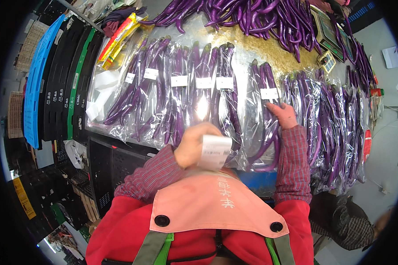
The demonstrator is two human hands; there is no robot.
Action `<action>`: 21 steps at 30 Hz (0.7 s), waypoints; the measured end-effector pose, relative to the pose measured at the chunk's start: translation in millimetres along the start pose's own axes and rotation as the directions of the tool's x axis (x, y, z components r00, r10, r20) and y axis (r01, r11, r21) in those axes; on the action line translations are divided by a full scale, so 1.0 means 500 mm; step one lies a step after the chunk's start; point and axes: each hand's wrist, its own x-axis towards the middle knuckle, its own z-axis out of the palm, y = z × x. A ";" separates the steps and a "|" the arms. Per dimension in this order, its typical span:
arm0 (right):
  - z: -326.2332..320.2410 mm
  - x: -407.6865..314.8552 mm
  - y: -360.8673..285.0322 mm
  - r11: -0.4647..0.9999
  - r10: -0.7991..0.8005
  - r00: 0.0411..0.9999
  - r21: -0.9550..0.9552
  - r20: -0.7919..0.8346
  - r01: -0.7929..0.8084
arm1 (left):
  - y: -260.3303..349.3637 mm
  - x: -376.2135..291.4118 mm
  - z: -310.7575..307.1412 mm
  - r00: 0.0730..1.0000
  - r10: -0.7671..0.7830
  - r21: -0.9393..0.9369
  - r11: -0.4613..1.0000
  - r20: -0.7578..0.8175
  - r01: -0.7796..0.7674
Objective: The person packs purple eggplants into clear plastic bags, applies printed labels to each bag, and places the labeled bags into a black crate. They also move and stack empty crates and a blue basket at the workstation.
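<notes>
My left hand [194,144] holds a strip of white printed labels [216,150], close to the apron. The strip is slightly blurred. My right hand [283,114] reaches over a clear bag of long purple eggplants [263,132], its fingertips touching the bag just below a white label [269,94]. Whether the fingers grip the film or only press on it is unclear. To the left, several bagged eggplant bundles [177,102] lie side by side, most of them bearing a white label like the one on this bag [204,82].
Loose eggplants [252,16] are heaped along the far side of the metal table [192,34]. More bagged eggplants [331,129] crowd the right. A weighing scale [328,33] stands at the far right. Folded crates [63,82] line the left; a person [345,220] is at lower right.
</notes>
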 end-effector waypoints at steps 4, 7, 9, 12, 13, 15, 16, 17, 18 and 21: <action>0.001 -0.049 -0.126 0.987 0.004 0.997 0.160 0.082 -0.018 | 0.089 -0.050 -0.048 0.951 0.223 0.010 0.973 0.213 -0.230; 0.089 -0.047 -0.187 0.952 -0.145 0.983 0.288 0.109 0.108 | 0.127 -0.064 -0.072 0.869 0.321 -0.021 0.941 0.376 -0.339; 0.202 -0.003 -0.208 0.973 -0.056 0.993 0.230 0.105 0.031 | 0.140 -0.063 -0.078 0.825 0.386 -0.048 0.914 0.413 -0.404; 0.361 0.006 -0.189 0.997 -0.072 0.992 0.023 0.105 0.070 | 0.144 -0.054 -0.079 0.786 0.425 -0.113 0.900 0.449 -0.422; 0.385 -0.002 -0.175 0.996 -0.057 0.975 -0.053 0.215 0.070 | 0.141 -0.053 -0.076 0.801 0.397 -0.094 0.912 0.448 -0.400; 0.393 -0.049 -0.140 0.955 -0.273 0.946 -0.072 0.174 0.289 | 0.130 -0.054 -0.073 0.863 0.301 -0.042 0.949 0.405 -0.312; 0.364 -0.069 -0.129 0.957 -0.271 0.947 -0.056 0.173 0.284 | 0.121 -0.056 -0.070 0.890 0.257 0.016 0.959 0.377 -0.284; 0.340 -0.086 -0.124 0.927 -0.293 0.956 -0.247 -0.005 0.283 | 0.106 -0.051 -0.077 0.907 0.241 0.022 0.964 0.344 -0.265; 0.262 -0.110 -0.113 0.964 -0.242 0.970 -0.122 -0.019 0.238 | 0.092 -0.049 -0.077 0.923 0.233 0.036 0.966 0.308 -0.256; 0.000 -0.149 -0.105 0.787 -0.425 0.790 -0.612 -0.442 0.081 | 0.044 -0.038 -0.072 0.929 0.168 0.016 0.983 0.329 -0.184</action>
